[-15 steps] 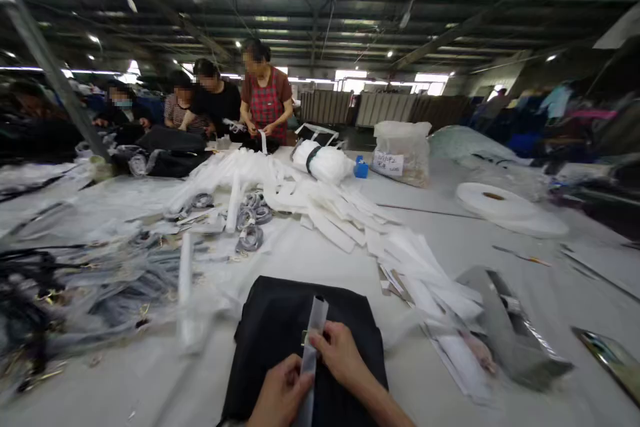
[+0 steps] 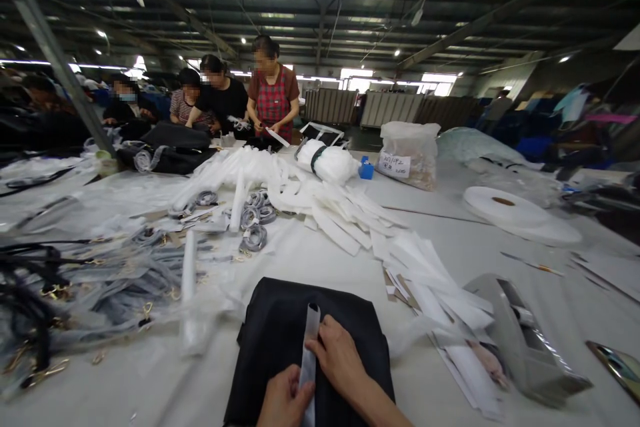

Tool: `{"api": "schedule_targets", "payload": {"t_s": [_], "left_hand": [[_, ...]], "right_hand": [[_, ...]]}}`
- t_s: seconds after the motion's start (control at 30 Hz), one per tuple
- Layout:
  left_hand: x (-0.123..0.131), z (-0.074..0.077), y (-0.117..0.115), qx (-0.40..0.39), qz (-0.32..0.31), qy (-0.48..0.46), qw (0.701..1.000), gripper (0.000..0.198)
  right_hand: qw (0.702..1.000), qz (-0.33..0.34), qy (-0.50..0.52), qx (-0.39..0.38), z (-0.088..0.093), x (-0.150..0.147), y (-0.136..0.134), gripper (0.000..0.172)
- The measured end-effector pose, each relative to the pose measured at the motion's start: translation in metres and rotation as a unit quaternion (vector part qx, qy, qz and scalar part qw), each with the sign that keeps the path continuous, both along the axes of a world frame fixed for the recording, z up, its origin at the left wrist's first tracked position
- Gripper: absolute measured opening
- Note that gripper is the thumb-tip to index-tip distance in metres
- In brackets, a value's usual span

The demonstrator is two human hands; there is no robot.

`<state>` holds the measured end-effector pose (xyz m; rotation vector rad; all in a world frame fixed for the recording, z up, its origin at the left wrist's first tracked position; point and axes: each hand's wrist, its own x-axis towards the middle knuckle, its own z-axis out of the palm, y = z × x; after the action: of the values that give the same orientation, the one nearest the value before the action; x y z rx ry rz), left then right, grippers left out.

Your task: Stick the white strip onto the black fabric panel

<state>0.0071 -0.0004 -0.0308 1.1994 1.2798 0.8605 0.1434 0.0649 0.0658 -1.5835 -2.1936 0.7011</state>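
Observation:
A black bag [image 2: 273,340] lies flat in front of me at the table's near edge. Along its middle runs a translucent white strip [image 2: 309,341] folded around something dark, which shows at its rounded top end. My left hand [image 2: 286,397] pinches the strip low down between thumb and fingers. Higher up, my right hand [image 2: 343,361] grips the strip's right edge, its thumb and fingertips pressed together on it. What lies under the strip is mostly hidden.
Loose white strips [image 2: 345,213] are heaped ahead. To the right stand a grey tape dispenser [image 2: 530,340], a phone [image 2: 617,367] and a white tape roll [image 2: 520,213]. Wrapped straps with gold clasps [image 2: 130,280] spread leftward. Several co-workers, one in a checked apron [image 2: 273,103], work across the table.
The strip is now straighter, and the gold-coloured piece beside it is no longer visible. Both hands keep their hold on it. The view has shifted slightly; a co-worker's white strip has swung to the right.

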Motion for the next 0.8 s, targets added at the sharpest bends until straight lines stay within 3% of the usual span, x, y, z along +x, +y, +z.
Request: {"api": "schedule_targets", "payload": {"t_s": [0.3, 0.43, 0.6, 0.8], "left_hand": [[0.001, 0.005, -0.003, -0.015, -0.003, 0.004, 1.0, 0.044], [0.002, 0.005, -0.003, -0.023, 0.007, 0.009, 1.0, 0.038], [0.002, 0.005, -0.005, -0.039, 0.006, 0.009, 0.999, 0.036], [0.0, 0.002, -0.013, -0.045, 0.0, -0.001, 0.999, 0.037]], "right_hand": [[0.997, 0.022, -0.033, -0.062, 0.01, 0.003, 0.013, 0.021], [0.997, -0.009, -0.039, -0.069, 0.009, 0.001, 0.013, 0.01], [0.995, -0.037, -0.049, -0.074, 0.007, 0.001, 0.006, 0.022], [0.993, 0.008, 0.009, -0.119, 0.005, 0.009, 0.013, 0.021]]}}
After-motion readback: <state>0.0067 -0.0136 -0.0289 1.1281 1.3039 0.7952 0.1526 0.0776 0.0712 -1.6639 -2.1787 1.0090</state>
